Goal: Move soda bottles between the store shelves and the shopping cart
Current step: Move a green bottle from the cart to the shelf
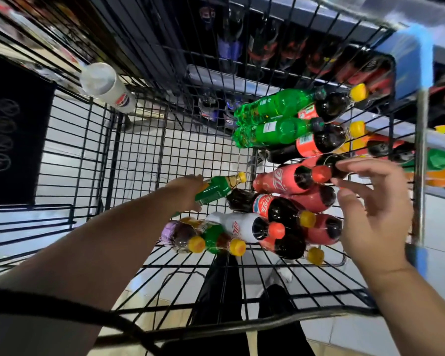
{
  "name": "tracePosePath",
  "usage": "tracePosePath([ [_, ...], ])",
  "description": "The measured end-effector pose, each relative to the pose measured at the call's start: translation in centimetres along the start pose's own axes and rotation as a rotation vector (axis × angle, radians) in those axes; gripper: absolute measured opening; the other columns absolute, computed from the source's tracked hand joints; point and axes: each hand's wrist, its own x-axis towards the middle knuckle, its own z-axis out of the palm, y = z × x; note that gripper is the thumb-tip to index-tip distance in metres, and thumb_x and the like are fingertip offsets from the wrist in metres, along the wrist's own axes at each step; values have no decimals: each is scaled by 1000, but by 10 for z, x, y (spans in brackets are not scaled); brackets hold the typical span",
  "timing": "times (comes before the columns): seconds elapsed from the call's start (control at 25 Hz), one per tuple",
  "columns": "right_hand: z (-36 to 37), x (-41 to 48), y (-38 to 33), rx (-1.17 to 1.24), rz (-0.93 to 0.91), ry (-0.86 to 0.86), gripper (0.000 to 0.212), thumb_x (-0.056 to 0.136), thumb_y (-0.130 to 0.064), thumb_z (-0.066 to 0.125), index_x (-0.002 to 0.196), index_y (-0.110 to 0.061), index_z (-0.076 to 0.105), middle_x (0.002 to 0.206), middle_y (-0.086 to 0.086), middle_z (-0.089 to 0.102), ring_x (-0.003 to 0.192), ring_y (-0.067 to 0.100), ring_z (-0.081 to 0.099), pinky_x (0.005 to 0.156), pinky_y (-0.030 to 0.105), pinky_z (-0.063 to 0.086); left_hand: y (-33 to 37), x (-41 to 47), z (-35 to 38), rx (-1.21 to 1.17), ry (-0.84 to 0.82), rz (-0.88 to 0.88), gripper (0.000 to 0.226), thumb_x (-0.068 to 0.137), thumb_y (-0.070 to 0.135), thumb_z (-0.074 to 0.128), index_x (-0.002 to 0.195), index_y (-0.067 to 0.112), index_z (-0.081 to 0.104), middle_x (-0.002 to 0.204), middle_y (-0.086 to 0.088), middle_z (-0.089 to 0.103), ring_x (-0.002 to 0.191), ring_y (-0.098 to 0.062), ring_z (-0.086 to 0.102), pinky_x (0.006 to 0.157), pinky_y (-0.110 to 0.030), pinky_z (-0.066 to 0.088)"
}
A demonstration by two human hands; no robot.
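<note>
Green-labelled plastic soda bottle with a yellow cap (217, 187) lies tilted inside the black wire shopping cart (93, 155), near the middle of the basket, cap pointing right. Our left hand (186, 192) grips its lower body, fingers curled round it. We cannot tell if it rests on the wire floor or is lifted off it.

Our right hand (370, 204) hovers over the pile on the cart's right side, fingers spread apart and slightly bent, holding nothing. Its fingertips are just beside a red-labelled cola bottle with a red cap (280, 179); contact unclear.

Just beside the held bottle we see a dark cola bottle with a red label and yellow cap (270, 209), then a white-labelled cola bottle with a red cap (242, 224). A purple-labelled bottle with a yellow cap (177, 233) lies nearest us.

Two bright green plastic bottles (275, 106) lie side by side at the far right.

A white bottle with a round logo (106, 86) sits at the cart's far left wall; inside or outside, we cannot tell.

Beyond the cart are blurred grey store shelves (242, 78). There is a blue plastic corner guard (411, 62) at top right. Dark trouser legs (224, 291) show through the wire floor.
</note>
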Motion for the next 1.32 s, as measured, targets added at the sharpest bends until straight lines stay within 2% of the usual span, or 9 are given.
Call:
tracePosePath([
  [0.16, 3, 0, -1, -5, 0, -23, 31, 83, -9, 50, 113, -19, 54, 115, 5, 56, 111, 24, 59, 91, 30, 54, -5, -2, -6, -25, 1, 1, 64, 80, 38, 81, 130, 20, 46, 117, -2, 60, 90, -17, 52, 58, -26, 35],
  [0.36, 6, 0, -6, -1, -26, -38, 30, 83, -7, 53, 111, -17, 55, 111, 2, 57, 109, 22, 60, 90, 27, 53, 3, -12, -40, -352, 91, 39, 62, 81, 37, 81, 129, 21, 45, 111, -1, 62, 94, -18, 63, 70, -32, 53],
  [0.48, 9, 0, -12, -34, -42, -47, 29, 83, 0, 56, 110, -10, 55, 110, 1, 58, 107, 23, 61, 89, 32, 55, 28, -31, -74, -516, 130, 79, 62, 80, 41, 82, 128, 31, 45, 104, 14, 58, 89, -2, 58, 64, -20, 45],
  [0.64, 13, 3, -25, -11, 174, -136, 29, 90, -9, 70, 116, -14, 58, 104, -4, 66, 100, 9, 66, 82, 26, 56, 73, -69, -109, -726, 137, 264, 60, 72, 40, 88, 122, 44, 54, 107, 20, 66, 89, 1, 65, 63, -8, 49],
  [0.8, 13, 8, -35, 244, 450, -335, 50, 81, -31, 83, 124, -28, 59, 102, -16, 73, 95, 1, 69, 79, 13, 51, 126, -108, -115, -797, 176, 423, 69, 59, 49, 92, 116, 49, 52, 108, 29, 66, 95, 7, 65, 72, -13, 55],
  [0.96, 8, -4, -36, 224, 436, -151, 46, 68, -37, 83, 109, -26, 66, 98, -15, 77, 88, 0, 72, 71, 11, 52, 160, -110, -112, -759, 151, 385, 69, 54, 42, 96, 100, 34, 46, 106, 7, 67, 97, -15, 67, 77, -43, 60],
  [1.12, 4, -17, -27, 178, 385, -31, 46, 75, -15, 88, 113, -23, 63, 101, -18, 74, 91, -6, 70, 74, 3, 48, 128, -99, -116, -665, -37, 302, 46, 70, 45, 87, 101, 37, 55, 126, 18, 53, 115, 10, 50, 95, -29, 48],
  [1.24, -1, -11, -23, 133, 354, 111, 42, 76, -29, 88, 109, -35, 63, 102, -23, 73, 95, -5, 69, 78, 5, 49, 89, -91, -102, -650, 10, 208, 21, 85, 33, 78, 100, 28, 64, 115, 12, 65, 114, -5, 62, 97, -29, 51],
  [1.32, -2, -7, -22, 120, 319, 235, 44, 75, -32, 86, 112, -33, 63, 103, -23, 73, 97, -3, 69, 83, 10, 51, 83, -84, -91, -565, 56, 180, 24, 84, 35, 80, 100, 28, 64, 111, 13, 66, 110, -6, 65, 84, -15, 51],
])
